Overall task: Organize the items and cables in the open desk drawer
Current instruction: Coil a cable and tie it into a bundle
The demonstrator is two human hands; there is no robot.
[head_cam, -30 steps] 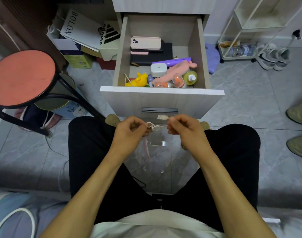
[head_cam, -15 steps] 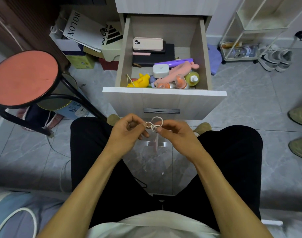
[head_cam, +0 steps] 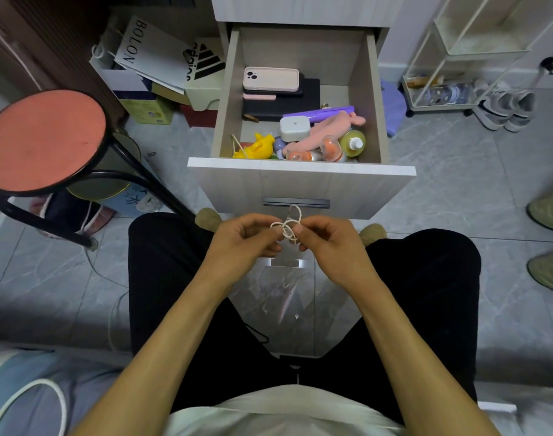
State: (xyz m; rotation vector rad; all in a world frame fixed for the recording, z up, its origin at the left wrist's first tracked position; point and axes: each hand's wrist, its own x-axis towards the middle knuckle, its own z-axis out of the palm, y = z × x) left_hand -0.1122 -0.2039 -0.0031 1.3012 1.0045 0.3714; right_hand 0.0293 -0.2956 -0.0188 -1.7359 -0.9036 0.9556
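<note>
Both hands, left hand [head_cam: 248, 236] & right hand [head_cam: 327, 239], pinch 1 thin white cable [head_cam: 288, 226] coiled in approx. 3 small loops, just in front of open drawer [head_cam: 300, 180]; 1 pink phone [head_cam: 271, 79] inside.

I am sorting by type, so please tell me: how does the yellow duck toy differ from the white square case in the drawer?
The yellow duck toy is bright yellow with an irregular animal shape; the white square case is plain white with rounded corners. The duck sits at the drawer's front left; the case lies nearer the middle, partly on the pink plush toy. Both are small and lie in the cluttered front part.
</note>
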